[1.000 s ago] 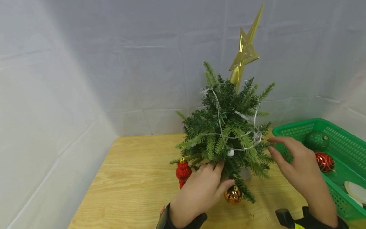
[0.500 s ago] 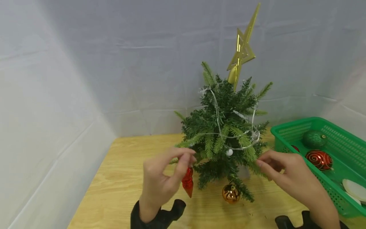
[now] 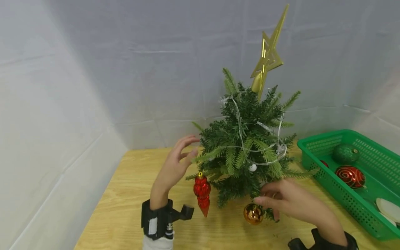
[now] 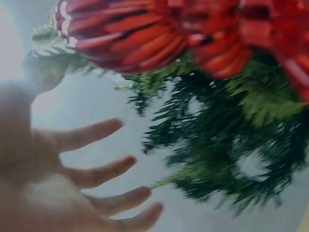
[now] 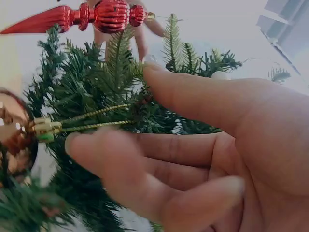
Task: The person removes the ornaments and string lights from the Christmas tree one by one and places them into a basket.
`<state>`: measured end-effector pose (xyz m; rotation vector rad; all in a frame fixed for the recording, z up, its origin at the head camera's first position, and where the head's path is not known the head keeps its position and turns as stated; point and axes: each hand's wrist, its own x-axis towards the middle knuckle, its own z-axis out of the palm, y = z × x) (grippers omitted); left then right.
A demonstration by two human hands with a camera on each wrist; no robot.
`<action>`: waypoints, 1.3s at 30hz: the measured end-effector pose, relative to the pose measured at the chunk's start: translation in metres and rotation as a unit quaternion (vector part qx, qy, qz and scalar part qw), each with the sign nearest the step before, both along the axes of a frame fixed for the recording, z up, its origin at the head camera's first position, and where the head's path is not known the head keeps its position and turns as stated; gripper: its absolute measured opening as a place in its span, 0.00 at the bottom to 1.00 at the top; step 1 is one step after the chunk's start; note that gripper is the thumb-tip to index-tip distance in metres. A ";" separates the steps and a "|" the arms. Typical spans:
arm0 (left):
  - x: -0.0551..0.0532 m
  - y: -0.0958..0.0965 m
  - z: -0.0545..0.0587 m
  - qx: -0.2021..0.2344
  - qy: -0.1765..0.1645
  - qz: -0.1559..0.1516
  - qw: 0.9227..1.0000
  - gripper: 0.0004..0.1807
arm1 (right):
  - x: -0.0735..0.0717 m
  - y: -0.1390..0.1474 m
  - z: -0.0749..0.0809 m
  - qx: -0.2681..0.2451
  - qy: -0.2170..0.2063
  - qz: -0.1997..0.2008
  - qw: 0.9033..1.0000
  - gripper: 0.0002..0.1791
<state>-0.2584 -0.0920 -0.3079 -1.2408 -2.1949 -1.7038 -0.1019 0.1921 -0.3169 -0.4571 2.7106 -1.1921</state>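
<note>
A small artificial Christmas tree (image 3: 237,135) stands on the wooden table, topped by a gold star (image 3: 265,60). From its lower left hangs a red icicle-shaped ornament (image 3: 202,191). My left hand (image 3: 173,166) is beside the left branches, behind that ornament, its fingers spread and holding nothing; the left wrist view shows them apart from the needles. Low at the front hangs a gold ball ornament (image 3: 253,214) on a gold cord (image 5: 99,116). My right hand (image 3: 293,201) is at the ball's upper right, fingers loosely bent, with a gap between thumb and forefinger.
A green plastic basket (image 3: 343,201) stands to the right, holding a green ball (image 3: 346,154), a red swirled ball (image 3: 350,176) and white flat pieces (image 3: 389,208). A clear light string (image 3: 240,125) wraps the tree. White sheeting (image 3: 156,69) hangs behind the table.
My left hand has moved from the red ornament's top up toward the left branches, its fingers spreading. My right hand has moved left and down from the right branches to the gold ball.
</note>
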 end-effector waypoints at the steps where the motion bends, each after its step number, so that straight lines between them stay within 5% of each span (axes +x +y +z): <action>1: -0.002 0.002 -0.002 -0.029 -0.012 -0.019 0.999 0.21 | -0.001 0.000 -0.001 -0.012 -0.007 0.006 1.000 0.17; 5: -0.007 0.009 -0.009 -0.099 -0.045 -0.080 0.991 0.27 | -0.006 0.003 -0.005 -0.060 -0.035 0.025 0.997 0.15; 9: -0.010 0.012 -0.017 -0.149 -0.049 -0.103 0.982 0.33 | -0.010 0.006 -0.008 -0.104 -0.059 0.049 0.992 0.15; 18: -0.013 0.010 -0.023 -0.155 -0.018 -0.122 0.980 0.29 | -0.012 0.007 -0.008 -0.124 -0.091 0.058 0.986 0.15; 32: -0.011 0.013 -0.018 -0.168 -0.023 -0.114 0.979 0.36 | 0.005 0.003 0.004 -0.061 -0.045 -0.037 0.996 0.18; 39: -0.011 0.013 -0.018 -0.178 -0.020 -0.108 0.978 0.37 | 0.011 0.002 0.003 -0.025 0.049 -0.025 0.998 0.12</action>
